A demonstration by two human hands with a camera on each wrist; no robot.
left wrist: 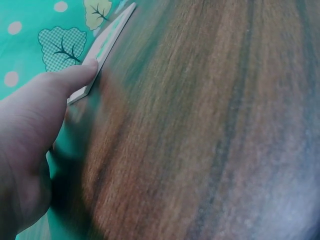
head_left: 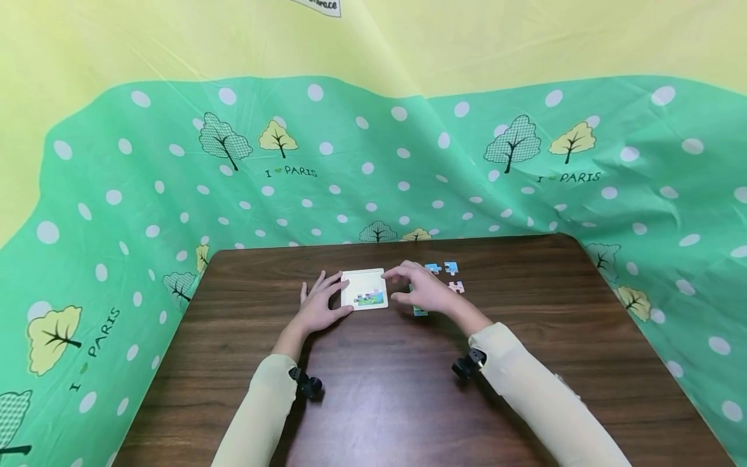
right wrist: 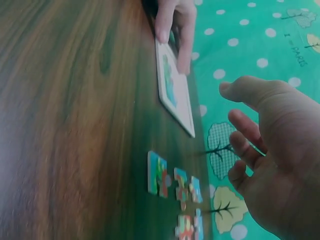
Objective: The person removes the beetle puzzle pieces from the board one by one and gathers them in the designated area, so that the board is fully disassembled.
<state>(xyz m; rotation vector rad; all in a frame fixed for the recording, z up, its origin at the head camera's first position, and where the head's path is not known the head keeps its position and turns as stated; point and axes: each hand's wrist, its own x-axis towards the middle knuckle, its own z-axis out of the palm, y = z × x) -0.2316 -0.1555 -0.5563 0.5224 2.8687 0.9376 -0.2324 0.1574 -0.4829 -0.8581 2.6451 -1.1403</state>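
A white puzzle tray [head_left: 364, 275] lies on the table, with a few joined, colourful pieces [head_left: 371, 298] along its near side. My left hand [head_left: 318, 307] rests at the tray's left side, fingers spread. Its thumb [left wrist: 82, 77] touches the near left corner, and a finger reaches over the tray surface. To the right of the tray hovers my right hand [head_left: 428, 290], its fingers loosely bent and no piece visible in them. In the right wrist view its thumb and fingers stand apart. Several loose jigsaw pieces [right wrist: 156, 172] lie beside and partly under this hand.
Beyond the hand are two blue jigsaw pieces [head_left: 451, 267] and a pink piece [head_left: 456, 287]; a green piece [head_left: 420, 311] lies nearer. Dark wood table [head_left: 373, 395] surrounds them. A green dotted cloth [head_left: 344, 162] hangs behind the table's far edge.
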